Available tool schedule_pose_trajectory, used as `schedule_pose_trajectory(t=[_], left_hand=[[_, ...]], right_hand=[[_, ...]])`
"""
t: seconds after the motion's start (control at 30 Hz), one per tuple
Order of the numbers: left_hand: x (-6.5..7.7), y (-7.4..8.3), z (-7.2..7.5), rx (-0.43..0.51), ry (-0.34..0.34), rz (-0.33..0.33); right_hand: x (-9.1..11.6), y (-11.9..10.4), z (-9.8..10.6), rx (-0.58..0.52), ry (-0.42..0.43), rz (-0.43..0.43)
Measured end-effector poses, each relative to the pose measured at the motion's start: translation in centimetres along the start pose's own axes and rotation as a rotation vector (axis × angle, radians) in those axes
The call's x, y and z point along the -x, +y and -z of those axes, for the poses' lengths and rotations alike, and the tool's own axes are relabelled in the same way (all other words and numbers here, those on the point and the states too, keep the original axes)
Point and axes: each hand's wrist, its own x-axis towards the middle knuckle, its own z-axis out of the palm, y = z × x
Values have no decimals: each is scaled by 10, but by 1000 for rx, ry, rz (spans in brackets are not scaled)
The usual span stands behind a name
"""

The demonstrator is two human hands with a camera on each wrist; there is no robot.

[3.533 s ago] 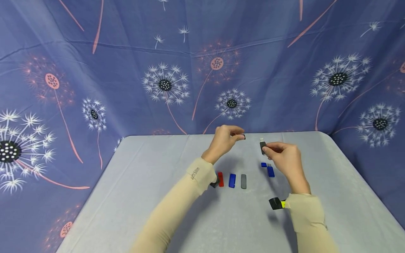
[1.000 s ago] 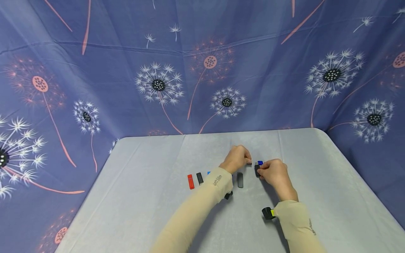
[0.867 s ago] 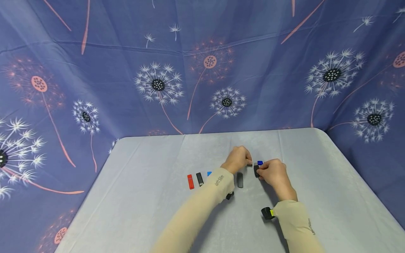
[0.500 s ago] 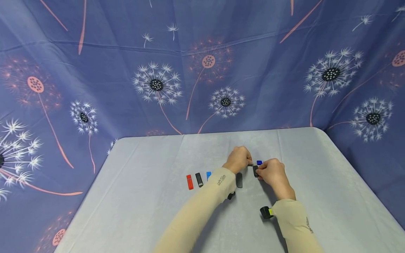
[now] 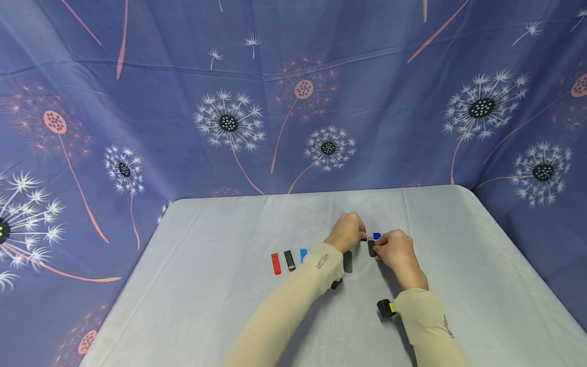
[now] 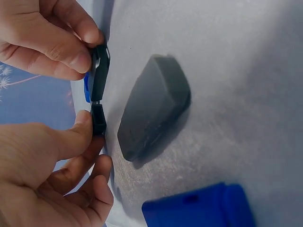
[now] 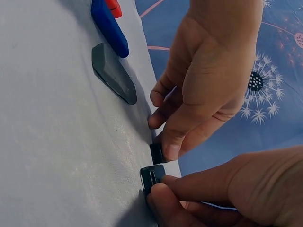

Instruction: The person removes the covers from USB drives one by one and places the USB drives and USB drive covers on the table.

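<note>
My left hand (image 5: pixel 347 232) pinches a small black cap (image 6: pixel 98 119) between thumb and finger. Facing it, my right hand (image 5: pixel 396 255) grips a black USB flash drive (image 5: pixel 371 248) by its body, its metal plug pointing at the cap. In the left wrist view only a sliver of plug shows between cap and drive, both held low over the cloth. A small blue cap (image 5: pixel 377 236) lies just behind the drive. Nearest to the left wrist is a dark grey flash drive (image 6: pixel 154 109) lying on the cloth.
Left of the hands, a row on the grey-covered table (image 5: pixel 206 306) includes a red flash drive (image 5: pixel 275 263), a black one (image 5: pixel 289 260) and a light blue one (image 5: pixel 303 255), partly behind the left sleeve. A darker blue drive (image 6: pixel 199 208) shows beside the grey one. Patterned curtain (image 5: pixel 183 76) hangs behind.
Since the oldest frame, both hands have come down from above the table and closer together, bringing cap and drive end to end. Over the last second they have barely moved.
</note>
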Motion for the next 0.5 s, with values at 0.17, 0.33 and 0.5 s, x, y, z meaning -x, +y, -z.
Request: schedule_pose_trajectory(t=[0.17,0.33,0.5], left_hand=[[4,-2,4,12,-11,-23],[11,-11,15,25,-26,-86],[24,-25,32,42,-94,-172]], right_hand=[[3,0,2,9,11,10],[10,-3,8,21,22,20],[20,-5,17,104,10,134]])
